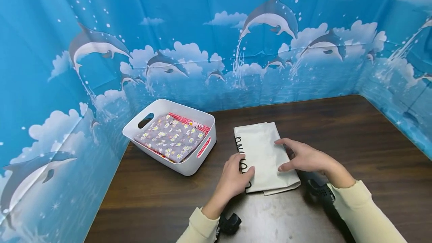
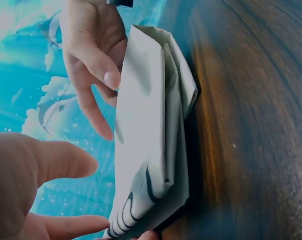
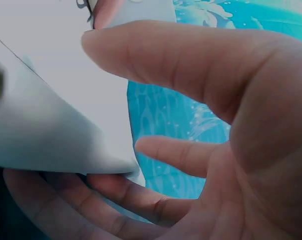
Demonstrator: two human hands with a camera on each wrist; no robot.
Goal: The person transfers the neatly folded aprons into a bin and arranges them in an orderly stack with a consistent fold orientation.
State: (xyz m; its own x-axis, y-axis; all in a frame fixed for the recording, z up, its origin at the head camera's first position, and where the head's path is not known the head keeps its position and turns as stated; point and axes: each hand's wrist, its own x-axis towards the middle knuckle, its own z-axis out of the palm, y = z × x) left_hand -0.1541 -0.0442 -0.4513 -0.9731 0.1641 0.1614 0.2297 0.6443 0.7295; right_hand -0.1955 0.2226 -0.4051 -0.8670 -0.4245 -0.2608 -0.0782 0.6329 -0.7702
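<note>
A folded off-white cloth [image 1: 260, 145] lies on the dark wooden table [image 1: 162, 198], with black looping marks along its left edge. My left hand [image 1: 234, 177] is at that edge, thumb and fingers spread. In the left wrist view the thumb stands off the cloth's layered folds [image 2: 141, 110], while fingertips reach its lower edge. At the opposite edge is my right hand [image 1: 305, 156], also spread. The right wrist view shows several right fingers [image 3: 141, 197] along the underside of the cloth's edge, the thumb above it; whether the thumb touches is unclear.
Left of the cloth stands a white plastic basket [image 1: 194, 166] with handle holes. It holds a folded grey daisy-print cloth [image 1: 170, 138] over a red checked one [image 1: 183, 119]. A blue dolphin-print curtain [image 1: 202, 18] borders the table at the back and sides.
</note>
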